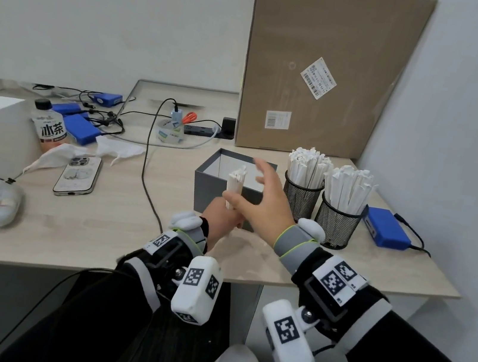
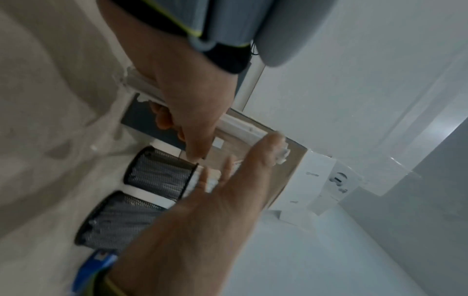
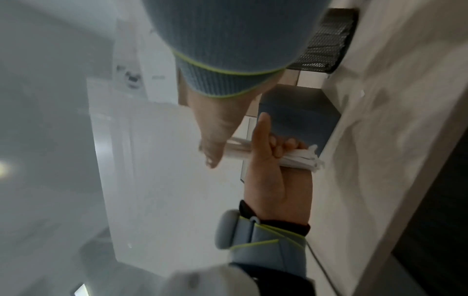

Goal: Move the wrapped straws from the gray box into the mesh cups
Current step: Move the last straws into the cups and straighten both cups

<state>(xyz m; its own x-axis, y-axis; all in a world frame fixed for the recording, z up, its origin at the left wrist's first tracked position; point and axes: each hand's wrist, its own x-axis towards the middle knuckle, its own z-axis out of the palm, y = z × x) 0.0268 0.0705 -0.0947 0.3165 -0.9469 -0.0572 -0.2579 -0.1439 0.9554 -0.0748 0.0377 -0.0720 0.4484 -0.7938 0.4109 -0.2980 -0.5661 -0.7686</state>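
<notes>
Straws (image 1: 235, 187) stand nearly upright in a bundle, torn ends up, just in front of the gray box (image 1: 224, 186). My view shows the left hand (image 1: 220, 220) curled around their lower part, hiding it. The right hand (image 1: 262, 200) is spread open beside them, holding nothing. Both mesh cups (image 1: 302, 200) are packed with upright straws.

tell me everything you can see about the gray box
The gray box is a small open-topped box, dark gray outside with a pale lining, cardboard by its look. It stands upright on the wooden table, just left of the nearer mesh cup's neighbour. The left hand, gripping a bundle of wrapped straws, and the open right hand hide part of its front; whether they touch it is unclear.
</notes>
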